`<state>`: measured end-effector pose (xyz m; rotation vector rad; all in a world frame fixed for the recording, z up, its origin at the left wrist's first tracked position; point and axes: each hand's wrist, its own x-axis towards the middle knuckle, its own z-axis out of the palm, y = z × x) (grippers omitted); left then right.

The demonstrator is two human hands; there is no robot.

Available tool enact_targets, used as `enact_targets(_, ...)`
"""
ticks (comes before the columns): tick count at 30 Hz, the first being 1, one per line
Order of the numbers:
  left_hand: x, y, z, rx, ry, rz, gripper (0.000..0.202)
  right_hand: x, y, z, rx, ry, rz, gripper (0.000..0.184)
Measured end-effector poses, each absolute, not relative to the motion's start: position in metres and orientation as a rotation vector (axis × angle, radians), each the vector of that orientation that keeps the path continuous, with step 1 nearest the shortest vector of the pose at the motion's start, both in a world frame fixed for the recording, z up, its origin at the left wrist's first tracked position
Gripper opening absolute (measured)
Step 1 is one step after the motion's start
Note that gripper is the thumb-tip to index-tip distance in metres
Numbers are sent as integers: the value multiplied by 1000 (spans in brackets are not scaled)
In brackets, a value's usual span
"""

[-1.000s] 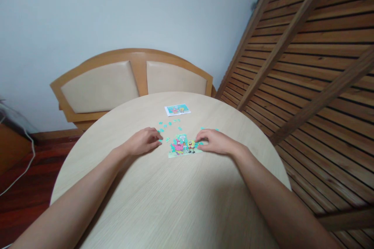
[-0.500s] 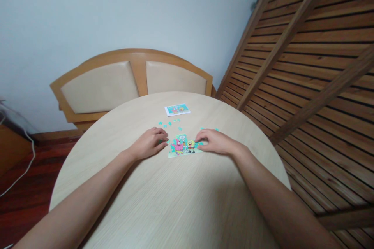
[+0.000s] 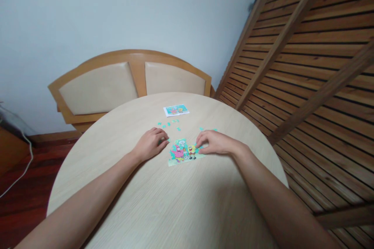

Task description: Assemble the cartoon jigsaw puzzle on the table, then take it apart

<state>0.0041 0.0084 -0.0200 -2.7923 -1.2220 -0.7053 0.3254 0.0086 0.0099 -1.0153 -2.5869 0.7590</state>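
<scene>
Head view: two hands (image 3: pixel 151 143) (image 3: pixel 216 142) flank one partial puzzle (image 3: pixel 181 155).

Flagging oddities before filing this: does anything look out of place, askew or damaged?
Nothing looks spilled or damaged. The slatted wooden frame right of the round table looks odd: it slants steeply, though the wide lens may exaggerate that.

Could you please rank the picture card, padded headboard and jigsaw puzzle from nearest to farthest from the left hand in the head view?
1. Jigsaw puzzle, partly assembled, just right of the left hand.
2. Picture card, farther back on the table.
3. Padded headboard, beyond the table's far edge.
</scene>
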Motion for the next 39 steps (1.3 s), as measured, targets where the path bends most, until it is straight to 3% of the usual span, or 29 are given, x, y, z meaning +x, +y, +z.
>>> enact_targets(9, -2, 14, -29, -2695, -1329, -747, 24, 354, 19, 7, -1345, -2341, 497, 28)
enact_targets(27, -4, 16, -34, -2692, -1381, -770, 36, 366, 36, -16, -1282, -2343, 228, 24)
enact_targets(39, 18, 5, -24, -2881, -1126, -697, 49, 281, 11, -19, -1080, -2486, 272, 48)
